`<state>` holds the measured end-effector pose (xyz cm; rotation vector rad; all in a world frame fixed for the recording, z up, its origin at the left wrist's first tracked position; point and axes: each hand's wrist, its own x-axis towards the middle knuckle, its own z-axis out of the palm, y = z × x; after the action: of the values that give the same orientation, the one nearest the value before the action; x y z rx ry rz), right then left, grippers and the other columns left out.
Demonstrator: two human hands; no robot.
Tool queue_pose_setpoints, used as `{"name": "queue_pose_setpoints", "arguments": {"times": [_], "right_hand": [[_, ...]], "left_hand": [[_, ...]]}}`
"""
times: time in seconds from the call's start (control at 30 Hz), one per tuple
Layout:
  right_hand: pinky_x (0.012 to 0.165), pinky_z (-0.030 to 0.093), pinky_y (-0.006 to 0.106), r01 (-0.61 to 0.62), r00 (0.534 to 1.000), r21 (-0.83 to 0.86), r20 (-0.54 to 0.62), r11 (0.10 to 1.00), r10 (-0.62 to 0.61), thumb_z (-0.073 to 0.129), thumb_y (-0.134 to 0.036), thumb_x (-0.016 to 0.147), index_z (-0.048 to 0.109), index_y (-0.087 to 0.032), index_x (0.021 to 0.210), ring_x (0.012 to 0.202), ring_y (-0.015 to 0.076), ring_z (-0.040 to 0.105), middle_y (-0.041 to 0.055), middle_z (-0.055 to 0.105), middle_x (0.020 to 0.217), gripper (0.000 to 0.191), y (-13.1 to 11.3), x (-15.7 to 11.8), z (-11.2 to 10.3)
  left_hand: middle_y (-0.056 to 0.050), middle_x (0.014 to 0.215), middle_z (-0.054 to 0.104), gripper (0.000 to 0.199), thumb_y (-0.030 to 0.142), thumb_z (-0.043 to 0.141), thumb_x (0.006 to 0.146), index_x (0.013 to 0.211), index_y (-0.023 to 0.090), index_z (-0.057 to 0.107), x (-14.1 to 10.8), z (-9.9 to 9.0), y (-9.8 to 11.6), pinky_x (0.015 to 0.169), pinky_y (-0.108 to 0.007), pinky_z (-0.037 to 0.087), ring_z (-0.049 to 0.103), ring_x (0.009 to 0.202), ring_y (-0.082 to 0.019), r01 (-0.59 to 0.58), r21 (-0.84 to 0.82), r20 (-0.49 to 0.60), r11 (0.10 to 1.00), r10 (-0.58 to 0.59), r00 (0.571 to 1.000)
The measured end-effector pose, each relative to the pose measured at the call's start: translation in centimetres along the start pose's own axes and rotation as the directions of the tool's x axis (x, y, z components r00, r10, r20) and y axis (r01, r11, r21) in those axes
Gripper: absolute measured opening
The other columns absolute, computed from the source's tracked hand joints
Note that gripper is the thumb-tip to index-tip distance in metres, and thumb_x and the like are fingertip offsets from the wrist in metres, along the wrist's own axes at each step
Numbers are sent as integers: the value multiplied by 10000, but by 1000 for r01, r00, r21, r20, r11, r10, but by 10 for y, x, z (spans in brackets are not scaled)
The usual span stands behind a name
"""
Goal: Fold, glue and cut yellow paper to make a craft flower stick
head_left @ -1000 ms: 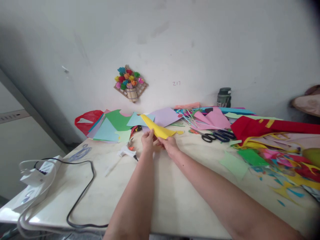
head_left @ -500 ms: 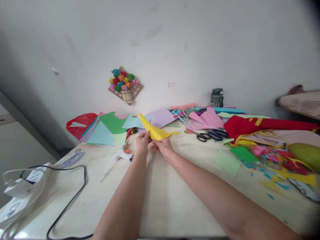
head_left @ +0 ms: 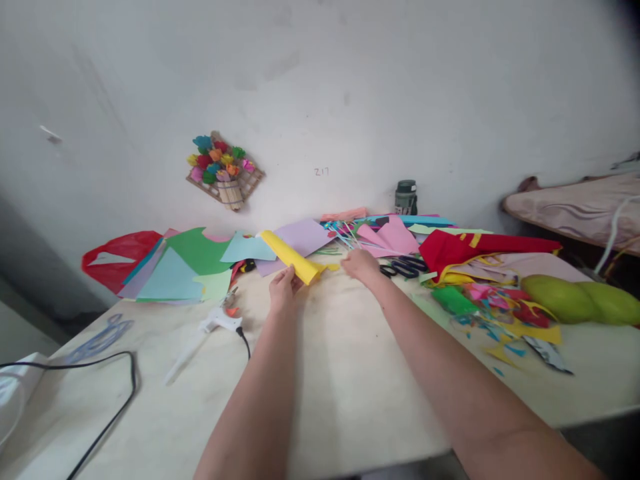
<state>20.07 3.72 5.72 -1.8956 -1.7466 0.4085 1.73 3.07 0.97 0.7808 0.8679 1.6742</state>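
My left hand (head_left: 285, 287) is closed on the lower end of a rolled sheet of yellow paper (head_left: 293, 257), which slants up and to the left above the table. My right hand (head_left: 361, 265) is off the roll, at the far side of the table, beside the black-handled scissors (head_left: 388, 270). Its fingers look curled, and it covers the place where the scissors' blades lay. Whether anything is in it is hidden. Dark blue-handled scissors (head_left: 409, 267) lie just to the right. A small yellow scrap (head_left: 331, 267) is between the roll and my right hand.
A white glue gun (head_left: 220, 320) with a black cord lies on the left. Coloured paper sheets (head_left: 173, 273) line the back. Red fabric (head_left: 450, 250), paper scraps (head_left: 500, 333) and green fruit-like objects (head_left: 575, 300) are on the right. A bottle (head_left: 405, 197) stands by the wall.
My right hand has let go of the yellow paper and moved right to the scissors. The paper now shows as a narrower roll in my left hand. The view has turned right.
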Motion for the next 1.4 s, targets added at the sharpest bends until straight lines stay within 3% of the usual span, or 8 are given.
{"name": "queue_pose_setpoints", "arguments": {"times": [0.13,0.3,0.53,0.73,1.0,1.13,1.23,1.4], "right_hand": [[732,405,357,-165,964,-317,-252,934,85,524,-233,721,626,-104,968,975,289,532,196,607,971,296,39,3,-5],[771,376,388,-228,957,-411,-261,882,126,485,-181,739,616,-91,997,1023,304,488,208,557,1058,303,60,-1,0],[783,362,369,-175,975,-446,-202,878,92,462,-155,756,628,-86,983,1049,305,479,203,590,1021,289,44,-7,-3],[765,381,352,-119,991,-438,-112,891,77,547,-190,710,616,-109,984,1006,284,513,179,609,983,294,38,-4,0],[730,401,309,83,966,-406,-190,910,-173,472,-154,768,529,-106,1023,1013,251,460,176,544,1034,266,14,-17,20],[711,401,310,53,976,-328,-183,943,-118,528,-164,732,411,-178,1190,945,239,514,142,549,1021,472,10,-17,22],[687,405,292,68,990,-175,-112,982,-88,533,-212,727,499,-256,1121,886,213,554,84,589,981,398,14,-12,26],[632,419,224,176,983,419,-32,891,-179,551,-161,659,582,-226,984,791,146,581,8,640,835,333,12,-7,42]], "left_hand": [[-9,560,576,245,296,702,578,659,122,550,-5,-1,-3,537,-235,467,545,510,-94,12,40,61,999,-14,998],[-20,558,588,280,317,707,549,657,115,546,-9,0,-5,569,-245,466,556,514,-100,-8,114,105,993,-4,994],[-8,538,583,252,292,690,535,647,135,528,-12,3,-4,539,-257,461,553,494,-113,-32,145,108,989,16,994],[14,538,566,254,287,671,546,673,151,499,-12,-4,2,513,-256,463,545,469,-105,-58,120,-22,991,61,998],[19,598,563,229,292,603,679,824,194,455,-3,-8,-1,451,-246,466,556,450,-107,-70,189,-225,979,113,968],[15,596,551,215,244,615,678,834,179,481,0,-8,-3,465,-255,481,550,452,-102,-70,211,-227,975,118,967],[5,620,568,190,213,617,679,811,167,488,-3,-8,-1,517,-286,510,553,471,-95,-47,135,-155,990,68,986],[-21,616,591,134,211,618,677,696,141,505,-5,-10,5,584,-309,518,574,512,-110,20,40,-46,999,-18,999]]}}
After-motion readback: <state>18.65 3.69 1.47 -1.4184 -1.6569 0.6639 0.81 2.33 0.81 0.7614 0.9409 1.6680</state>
